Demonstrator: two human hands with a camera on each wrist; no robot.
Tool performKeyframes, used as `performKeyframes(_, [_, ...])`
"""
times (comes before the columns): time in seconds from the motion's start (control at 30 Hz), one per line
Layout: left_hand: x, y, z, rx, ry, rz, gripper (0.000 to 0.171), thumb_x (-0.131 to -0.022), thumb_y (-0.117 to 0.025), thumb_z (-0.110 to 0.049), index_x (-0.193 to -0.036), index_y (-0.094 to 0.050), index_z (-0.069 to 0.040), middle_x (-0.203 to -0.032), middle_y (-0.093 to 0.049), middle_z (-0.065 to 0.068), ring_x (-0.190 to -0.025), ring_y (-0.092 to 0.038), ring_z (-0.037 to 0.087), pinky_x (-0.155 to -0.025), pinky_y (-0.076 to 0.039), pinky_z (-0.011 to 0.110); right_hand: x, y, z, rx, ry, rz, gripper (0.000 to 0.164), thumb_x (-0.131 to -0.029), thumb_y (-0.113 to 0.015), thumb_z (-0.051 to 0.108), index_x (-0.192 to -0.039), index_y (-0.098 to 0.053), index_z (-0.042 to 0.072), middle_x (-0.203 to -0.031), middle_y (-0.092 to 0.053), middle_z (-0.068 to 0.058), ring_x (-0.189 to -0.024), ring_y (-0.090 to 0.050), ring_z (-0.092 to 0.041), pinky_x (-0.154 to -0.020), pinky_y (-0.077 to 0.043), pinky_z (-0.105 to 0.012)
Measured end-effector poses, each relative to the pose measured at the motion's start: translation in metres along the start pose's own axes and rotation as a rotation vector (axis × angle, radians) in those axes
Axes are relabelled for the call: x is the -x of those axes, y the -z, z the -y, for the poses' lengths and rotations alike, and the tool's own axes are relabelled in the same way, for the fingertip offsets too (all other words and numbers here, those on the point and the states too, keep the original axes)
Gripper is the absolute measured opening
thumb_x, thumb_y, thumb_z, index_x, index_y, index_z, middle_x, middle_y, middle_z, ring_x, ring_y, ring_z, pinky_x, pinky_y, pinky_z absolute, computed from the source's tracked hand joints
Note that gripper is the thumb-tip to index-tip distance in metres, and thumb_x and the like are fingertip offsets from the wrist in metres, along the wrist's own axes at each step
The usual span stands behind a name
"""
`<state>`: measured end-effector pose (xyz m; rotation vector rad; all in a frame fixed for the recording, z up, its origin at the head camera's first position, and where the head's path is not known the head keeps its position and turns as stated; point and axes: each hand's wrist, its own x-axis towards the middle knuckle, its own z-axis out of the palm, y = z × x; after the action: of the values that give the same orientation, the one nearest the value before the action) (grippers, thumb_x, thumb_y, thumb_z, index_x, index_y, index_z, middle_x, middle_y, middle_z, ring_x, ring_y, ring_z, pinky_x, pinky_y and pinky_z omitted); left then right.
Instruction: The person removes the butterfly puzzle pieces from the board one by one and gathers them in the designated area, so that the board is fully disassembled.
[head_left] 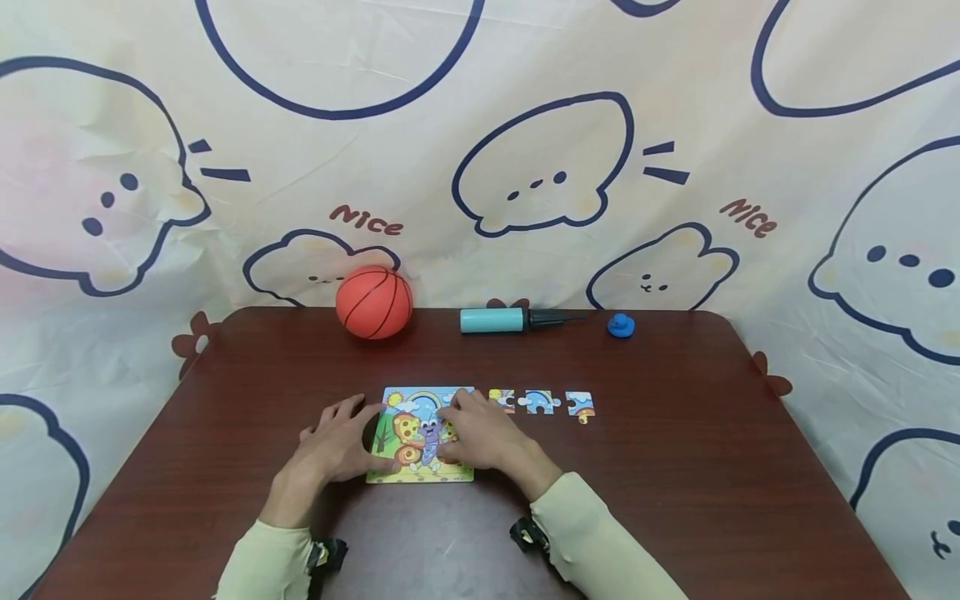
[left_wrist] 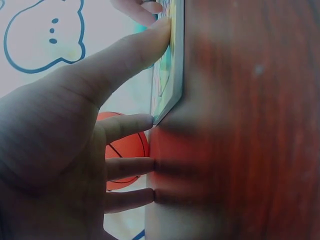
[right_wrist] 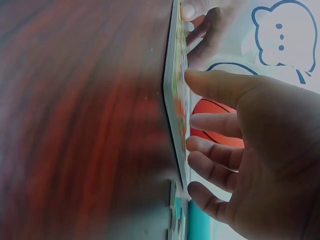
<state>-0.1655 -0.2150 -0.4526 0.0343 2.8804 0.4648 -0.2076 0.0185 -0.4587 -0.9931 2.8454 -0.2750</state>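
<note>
Head view: L hand (head_left: 333,442) wide, R hand (head_left: 483,433) loosely spread, prob. steadying puzzle (head_left: 427,433) on surface (head_left: 675,433).
Next prob. needs R hand on loose pcs (head_left: 539,402) nearer surface's far-R corner.

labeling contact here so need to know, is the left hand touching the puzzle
Touching: the left wrist view shows the left hand with its thumb tip against the puzzle.

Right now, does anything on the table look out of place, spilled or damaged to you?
Nothing looks spilled or damaged. Only three loose puzzle pieces stand out slightly: they lie in a neat row to the right of the puzzle, apart from it. The right hand partly covers the puzzle, so I cannot tell whether it has gaps.
</note>
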Motion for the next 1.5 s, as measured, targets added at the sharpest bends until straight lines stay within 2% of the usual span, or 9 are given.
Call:
performKeyframes(0.2, [0.000, 0.002, 0.000, -0.005, -0.006, 0.006, 0.100, -0.060, -0.080, -0.065, -0.142, -0.047, -0.017, -0.152, -0.031, 0.024, -0.134, -0.029, 0.050, -0.096, -0.028, 0.080, -0.005, -0.003, 0.003, -0.005, -0.020, 0.008, 0.048, -0.085, -0.067, 0.046, -0.126, -0.063, 0.021, -0.111, -0.052, 0.001, -0.097, -0.045, -0.013, -0.077, -0.043, -0.032])
performKeyframes(0.43, [0.000, 0.001, 0.000, 0.004, -0.005, 0.014, 0.100, -0.061, -0.081, -0.063, -0.143, -0.047, -0.017, -0.152, -0.031, 0.024, -0.135, -0.029, 0.050, -0.098, -0.027, 0.079, -0.008, -0.004, 0.004, -0.048, -0.066, 0.013, 0.048, -0.084, -0.068, 0.044, -0.126, -0.063, 0.022, -0.117, -0.054, 0.000, -0.102, -0.048, -0.015, -0.081, -0.044, -0.039])
performKeyframes(0.67, [-0.001, 0.001, 0.001, 0.006, -0.006, 0.016, 0.100, -0.060, -0.081, -0.062, -0.143, -0.046, -0.018, -0.152, -0.031, 0.024, -0.134, -0.028, 0.050, -0.098, -0.027, 0.079, -0.007, -0.002, 0.005, -0.070, -0.087, 0.019, 0.047, -0.084, -0.069, 0.043, -0.126, -0.062, 0.024, -0.117, -0.054, 0.001, -0.101, -0.047, -0.015, -0.077, -0.043, -0.038])
performKeyframes(1.2, [-0.001, -0.001, 0.001, 0.002, -0.008, 0.013, 0.100, -0.061, -0.081, -0.062, -0.143, -0.046, -0.016, -0.153, -0.031, 0.023, -0.135, -0.028, 0.049, -0.099, -0.027, 0.078, -0.006, -0.001, 0.011, -0.035, -0.111, -0.004, 0.052, -0.084, -0.073, 0.044, -0.130, -0.058, 0.025, -0.120, -0.058, 0.001, -0.105, -0.053, -0.018, -0.082, -0.045, -0.044])
performKeyframes(1.5, [-0.001, 0.001, -0.001, 0.007, -0.006, 0.021, 0.100, -0.062, -0.081, -0.061, -0.144, -0.045, -0.016, -0.153, -0.030, 0.024, -0.136, -0.028, 0.050, -0.100, -0.026, 0.078, -0.008, -0.002, 0.012, -0.013, -0.096, -0.052, 0.054, -0.080, -0.077, 0.042, -0.126, -0.060, 0.020, -0.120, -0.062, 0.002, -0.107, -0.057, -0.019, -0.081, -0.045, -0.044])
